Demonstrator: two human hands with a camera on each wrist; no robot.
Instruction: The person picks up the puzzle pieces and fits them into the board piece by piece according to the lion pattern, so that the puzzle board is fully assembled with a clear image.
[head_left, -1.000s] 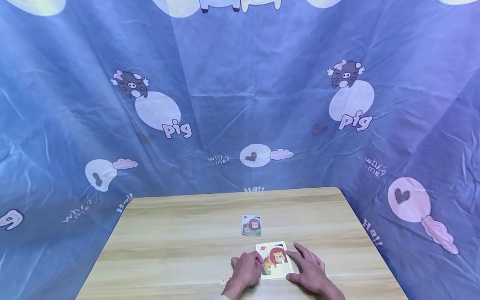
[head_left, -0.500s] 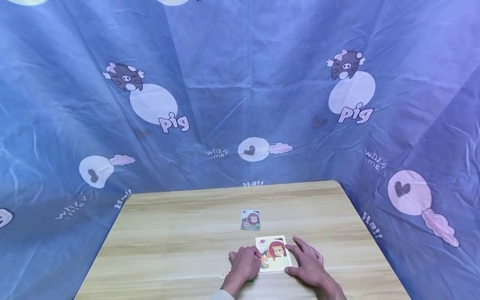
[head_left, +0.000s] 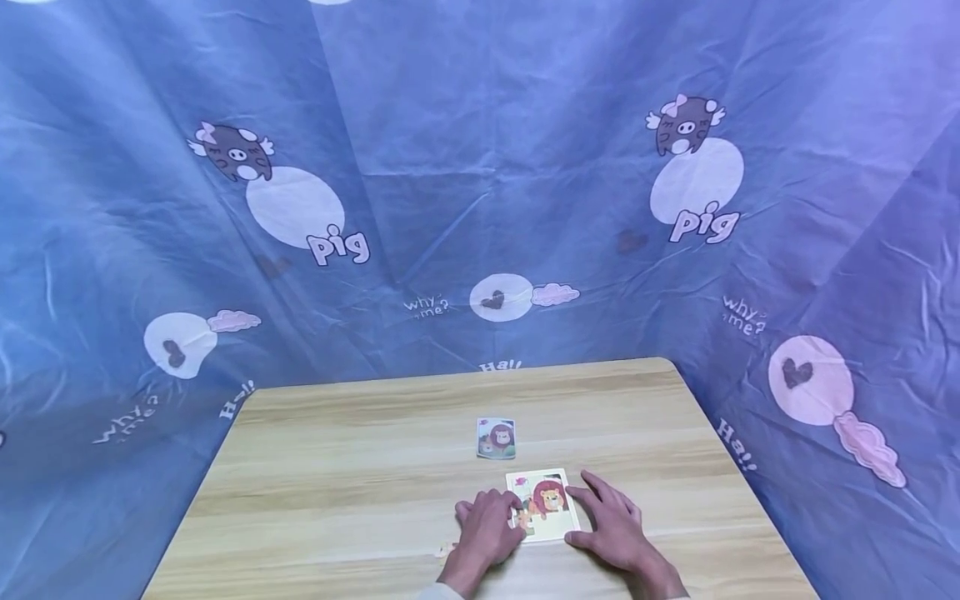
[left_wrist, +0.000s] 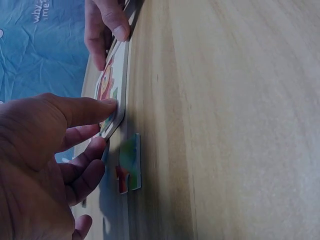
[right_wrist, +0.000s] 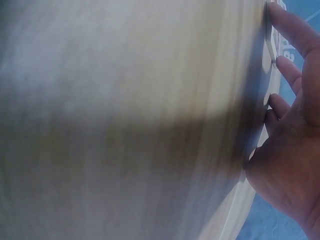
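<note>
A lion jigsaw puzzle board (head_left: 558, 527) lies flat near the table's front, its lower right part bare and pale. My left hand (head_left: 487, 528) is at its left edge. In the left wrist view its thumb (left_wrist: 107, 106) lies straight on the picture, pressing down near the corner, while the other fingers are loosely bent beside the edge. An orange puzzle piece (head_left: 523, 520) shows by that thumb in the head view; how fully it is seated I cannot tell. My right hand (head_left: 617, 527) rests thumb and forefinger, spread apart, against the board's right side.
A small lion picture card (head_left: 497, 439) lies behind the board on the wooden table (head_left: 360, 475). A loose green and red puzzle piece (left_wrist: 130, 162) sits on the table by my left hand. Blue printed cloth (head_left: 420, 208) hangs around the back and sides.
My left fingers, earlier bunched on an orange piece at the board's left side, have spread; the thumb now presses there. My right hand keeps its place. The head view has shifted slightly.
</note>
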